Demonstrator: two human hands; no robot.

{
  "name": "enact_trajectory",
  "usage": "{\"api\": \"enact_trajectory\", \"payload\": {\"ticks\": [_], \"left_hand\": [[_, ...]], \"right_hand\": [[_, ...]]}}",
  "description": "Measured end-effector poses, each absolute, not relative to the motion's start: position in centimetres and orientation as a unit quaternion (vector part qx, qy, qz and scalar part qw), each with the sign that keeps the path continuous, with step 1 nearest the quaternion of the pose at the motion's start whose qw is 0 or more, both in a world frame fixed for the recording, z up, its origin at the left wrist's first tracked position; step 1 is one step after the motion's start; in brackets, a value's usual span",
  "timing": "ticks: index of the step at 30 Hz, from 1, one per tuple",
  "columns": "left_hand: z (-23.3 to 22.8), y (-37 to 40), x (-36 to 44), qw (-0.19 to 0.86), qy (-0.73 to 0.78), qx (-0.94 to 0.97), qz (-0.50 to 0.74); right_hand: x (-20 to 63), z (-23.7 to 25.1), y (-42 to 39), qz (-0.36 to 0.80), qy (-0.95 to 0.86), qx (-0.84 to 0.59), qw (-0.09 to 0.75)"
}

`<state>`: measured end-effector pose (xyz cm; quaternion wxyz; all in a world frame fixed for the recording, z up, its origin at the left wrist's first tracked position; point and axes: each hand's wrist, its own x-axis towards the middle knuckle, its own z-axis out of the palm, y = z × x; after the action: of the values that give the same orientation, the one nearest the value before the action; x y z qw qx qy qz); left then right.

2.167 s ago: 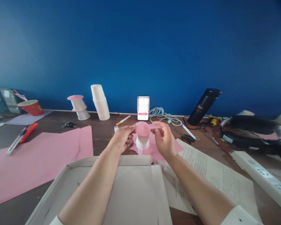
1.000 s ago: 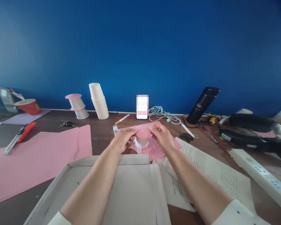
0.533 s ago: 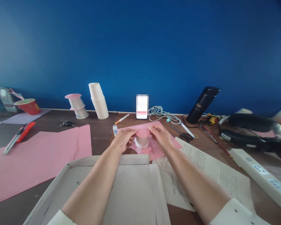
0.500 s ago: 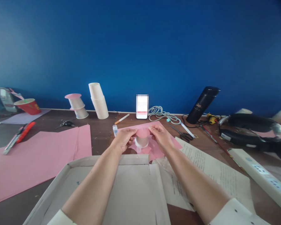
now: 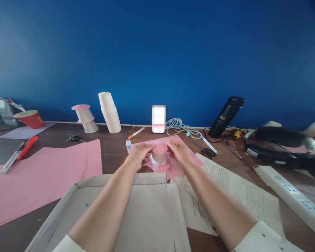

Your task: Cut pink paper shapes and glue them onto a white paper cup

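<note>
One pink-capped cup (image 5: 159,156) is pinched at its rim by left hand (image 5: 139,155) and right hand (image 5: 180,153). Two scissors (image 5: 74,138) (image 5: 207,152) counted; sheet (image 5: 241,196) text unreadable.

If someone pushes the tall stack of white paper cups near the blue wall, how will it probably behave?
The stack of white paper cups already leans to one side and stands tall on a narrow base, so a push would likely tip it. Being thin paper, it is probably light and would slide or scatter easily. Once down, the round cups may roll across the table.
</note>
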<state>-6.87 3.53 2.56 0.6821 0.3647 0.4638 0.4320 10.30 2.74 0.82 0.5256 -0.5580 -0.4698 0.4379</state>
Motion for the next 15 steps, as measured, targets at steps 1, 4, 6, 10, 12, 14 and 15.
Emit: {"api": "enact_trajectory", "payload": {"ticks": [1, 4, 6, 10, 12, 14, 15], "left_hand": [[2.53, 3.54, -6.86, 0.680, 0.466, 0.367, 0.431], [2.45, 3.59, -6.84, 0.675, 0.470, 0.372, 0.430], [2.42, 3.62, -6.82, 0.673, 0.471, 0.374, 0.430], [2.41, 3.60, -6.82, 0.670, 0.474, 0.378, 0.428], [2.39, 3.59, -6.87, 0.670, 0.474, 0.381, 0.426], [2.34, 3.60, -6.94, 0.671, 0.472, 0.385, 0.422], [2.32, 3.62, -6.98, 0.671, 0.473, 0.387, 0.420]], "right_hand": [[10.29, 0.73, 2.78, 0.441, -0.468, -0.558, 0.524], [10.24, 0.47, 2.98, 0.454, -0.463, -0.556, 0.520], [10.20, 0.41, 3.13, 0.464, -0.458, -0.554, 0.518], [10.08, 0.65, 3.39, 0.491, -0.451, -0.547, 0.506], [9.95, 0.81, 3.43, 0.496, -0.454, -0.547, 0.499], [9.77, 0.90, 3.41, 0.476, -0.474, -0.548, 0.498], [9.67, 0.91, 3.38, 0.449, -0.494, -0.548, 0.505]]}}
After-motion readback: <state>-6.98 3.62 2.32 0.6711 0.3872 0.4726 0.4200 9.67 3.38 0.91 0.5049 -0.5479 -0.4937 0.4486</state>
